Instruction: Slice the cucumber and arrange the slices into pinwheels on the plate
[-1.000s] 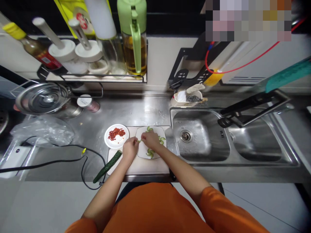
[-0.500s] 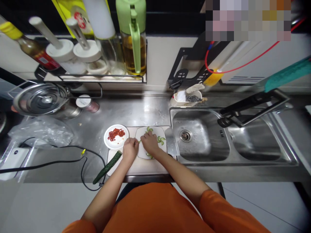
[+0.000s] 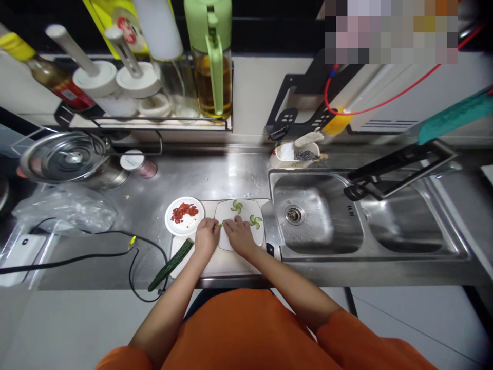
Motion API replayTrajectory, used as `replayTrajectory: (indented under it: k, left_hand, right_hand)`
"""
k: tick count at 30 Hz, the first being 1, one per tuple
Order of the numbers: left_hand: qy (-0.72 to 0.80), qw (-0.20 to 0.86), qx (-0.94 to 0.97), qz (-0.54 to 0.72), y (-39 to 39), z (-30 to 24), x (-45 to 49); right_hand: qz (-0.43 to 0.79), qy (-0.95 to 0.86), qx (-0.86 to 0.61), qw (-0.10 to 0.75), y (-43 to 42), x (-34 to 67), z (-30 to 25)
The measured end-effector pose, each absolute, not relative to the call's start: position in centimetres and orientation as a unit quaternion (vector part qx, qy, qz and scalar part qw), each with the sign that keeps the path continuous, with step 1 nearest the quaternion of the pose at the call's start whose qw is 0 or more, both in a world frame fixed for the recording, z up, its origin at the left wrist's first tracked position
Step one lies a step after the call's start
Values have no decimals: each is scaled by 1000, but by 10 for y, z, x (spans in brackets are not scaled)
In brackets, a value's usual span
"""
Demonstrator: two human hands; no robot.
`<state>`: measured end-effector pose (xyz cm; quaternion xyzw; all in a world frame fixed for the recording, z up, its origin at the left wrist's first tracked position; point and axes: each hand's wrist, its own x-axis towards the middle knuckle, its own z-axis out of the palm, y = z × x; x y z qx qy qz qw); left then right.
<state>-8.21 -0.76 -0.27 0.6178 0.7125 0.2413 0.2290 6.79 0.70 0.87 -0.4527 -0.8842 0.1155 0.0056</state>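
Observation:
My left hand (image 3: 207,239) is closed in a pinch at the left edge of a white squarish plate (image 3: 221,241). A small green cucumber slice (image 3: 219,224) shows at its fingertips. My right hand (image 3: 240,237) is over the plate, its fingers bent down and nearly meeting the left fingertips; whatever they pinch is hidden. Cucumber slices lie in pinwheel shapes on the plate, one at the back (image 3: 236,206) and another at the right (image 3: 255,222). Left of my left hand, a cut cucumber (image 3: 170,265) rests partly on the cutting board (image 3: 231,263).
A round white plate (image 3: 169,226) holds chopped red pieces. The knife's broad blade (image 3: 273,228) lies at the board's right, beside the double sink (image 3: 319,216). Black cables (image 3: 111,257), a plastic bag (image 3: 69,208) and a pink-labelled jar (image 3: 140,164) are left. Seasoning bottles stand on a rack behind.
My right hand has drawn back toward me and slightly right, uncovering the rear cucumber pinwheel. It now covers the slices at the plate's front. My left hand has barely moved.

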Motion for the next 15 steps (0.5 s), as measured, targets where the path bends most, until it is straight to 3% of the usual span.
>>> replayTrajectory:
  k: [15]
  left_hand:
    - [713, 233, 616, 242, -12, -4, -83]
  right_hand:
    - [130, -889, -439, 7, 7, 70, 9]
